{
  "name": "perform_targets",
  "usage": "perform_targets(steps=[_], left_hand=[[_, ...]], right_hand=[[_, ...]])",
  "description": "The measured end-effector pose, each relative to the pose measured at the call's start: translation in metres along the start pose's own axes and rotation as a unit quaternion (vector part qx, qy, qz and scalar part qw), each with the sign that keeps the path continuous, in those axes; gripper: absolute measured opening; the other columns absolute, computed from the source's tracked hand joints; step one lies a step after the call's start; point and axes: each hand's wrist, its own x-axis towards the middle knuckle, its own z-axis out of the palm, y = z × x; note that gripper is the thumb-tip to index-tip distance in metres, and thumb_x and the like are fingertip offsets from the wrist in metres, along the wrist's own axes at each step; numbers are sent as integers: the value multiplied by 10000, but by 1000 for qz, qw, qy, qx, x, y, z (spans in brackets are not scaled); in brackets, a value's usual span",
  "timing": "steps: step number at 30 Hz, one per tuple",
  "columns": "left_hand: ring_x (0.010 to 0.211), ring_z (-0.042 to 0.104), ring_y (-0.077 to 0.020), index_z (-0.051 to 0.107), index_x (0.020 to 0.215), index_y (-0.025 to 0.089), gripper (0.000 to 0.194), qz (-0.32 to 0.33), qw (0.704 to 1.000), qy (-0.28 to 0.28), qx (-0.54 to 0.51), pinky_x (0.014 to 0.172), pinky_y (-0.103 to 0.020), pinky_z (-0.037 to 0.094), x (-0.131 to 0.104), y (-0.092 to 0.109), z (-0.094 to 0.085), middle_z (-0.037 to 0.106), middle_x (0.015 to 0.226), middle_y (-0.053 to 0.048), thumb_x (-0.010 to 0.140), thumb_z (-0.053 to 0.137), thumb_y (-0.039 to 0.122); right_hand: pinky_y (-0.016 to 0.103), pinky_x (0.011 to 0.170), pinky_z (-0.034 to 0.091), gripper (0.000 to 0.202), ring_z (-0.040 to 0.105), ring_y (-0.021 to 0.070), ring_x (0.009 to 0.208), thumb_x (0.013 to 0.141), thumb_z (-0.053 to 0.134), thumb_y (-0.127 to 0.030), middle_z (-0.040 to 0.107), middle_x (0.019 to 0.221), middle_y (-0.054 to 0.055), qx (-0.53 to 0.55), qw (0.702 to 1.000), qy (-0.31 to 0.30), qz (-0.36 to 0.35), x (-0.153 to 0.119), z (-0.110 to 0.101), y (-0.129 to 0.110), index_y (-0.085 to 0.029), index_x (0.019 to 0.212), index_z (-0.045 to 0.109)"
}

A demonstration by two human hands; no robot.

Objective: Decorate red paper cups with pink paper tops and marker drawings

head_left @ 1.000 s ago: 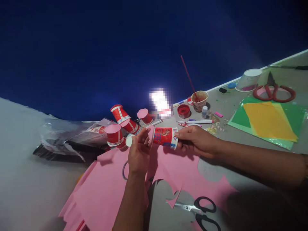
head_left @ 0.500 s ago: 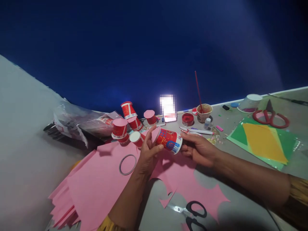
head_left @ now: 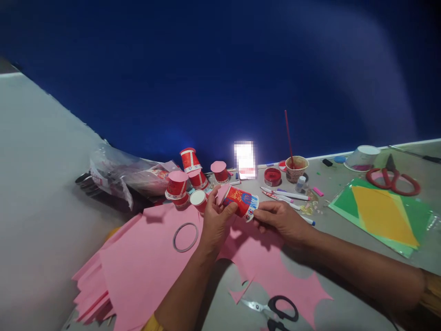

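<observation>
A red printed paper cup lies tilted between my hands above the pink paper. My left hand wraps round its left end, where a piece of pink paper covers the base. With thumb and fingertips, my right hand pinches the white rim at the other end. Below are cut pink sheets with rounded gaps, and black-handled scissors lie open near them. A grey ring rests on the pink stack to the left.
Several red cups with pink tops stand at the back left. A glowing phone, a red jar, a brush cup and markers line the back. At right, red-handled scissors lie by green and yellow sheets.
The cup has turned about its long axis, showing a different part of its print. My right fingers have shifted lower along its rim. The whole view has moved slightly.
</observation>
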Motion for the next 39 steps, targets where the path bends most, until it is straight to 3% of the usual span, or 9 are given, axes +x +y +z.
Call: perform_targets(steps=[4, 7, 9, 15, 23, 30, 39], left_hand=[[1445, 542, -389, 560, 1496, 282, 966, 32, 997, 6, 65, 1141, -483, 496, 3, 3, -13, 556, 1570, -145, 660, 978, 528], [1608, 346, -332, 600, 1481, 337, 713, 92, 990, 16, 107, 1267, -476, 365, 9, 9, -24, 490, 1662, -77, 853, 821, 592], [1629, 315, -307, 643, 1445, 351, 589, 106, 989, 3, 106, 1296, -488, 320, 11, 12, -28, 506, 1662, -58, 940, 693, 649], [1566, 439, -318, 739, 1339, 307, 505, 105, 991, -17, 82, 1307, -513, 314, 12, 10, -25, 640, 1545, -82, 960, 681, 636], [1540, 470, -333, 682, 1442, 296, 507, 156, 969, -58, 182, 1295, -508, 351, 7, 8, -28, 593, 1592, -86, 1041, 573, 586], [1484, 534, -331, 679, 1440, 273, 480, 153, 960, -39, 233, 1238, -476, 423, -1, 11, -20, 648, 1532, -94, 1031, 624, 517], [1428, 584, -337, 714, 1379, 253, 525, 144, 963, -11, 230, 1184, -467, 477, -1, 9, -15, 682, 1482, -104, 973, 681, 585]], right_hand=[[179, 533, 493, 439, 608, 75, 553, 646, 997, -483, 735, 676, 35, 116, 993, 4, 30, 4, -4, 0, -120, 773, 786], [153, 541, 545, 360, 643, 84, 578, 669, 1002, -364, 735, 663, 46, 168, 985, 6, 45, 4, -5, -2, -105, 796, 787], [146, 536, 566, 307, 660, 92, 580, 690, 987, -306, 738, 658, 55, 183, 982, 4, 52, 4, -5, -3, -98, 792, 785], [137, 510, 580, 302, 665, 91, 555, 669, 1001, -278, 738, 643, 53, 203, 977, -7, 60, 2, -3, -4, -93, 753, 778], [144, 544, 604, 265, 698, 99, 553, 752, 952, -254, 761, 674, 72, 213, 975, -16, 66, 4, -5, 5, -67, 855, 797], [154, 570, 613, 228, 703, 101, 559, 786, 928, -239, 759, 676, 70, 232, 970, -25, 63, 6, -7, 11, -72, 835, 781], [155, 577, 606, 205, 702, 104, 587, 812, 898, -206, 746, 679, 74, 249, 965, -30, 73, 8, -7, 12, -55, 869, 771]])
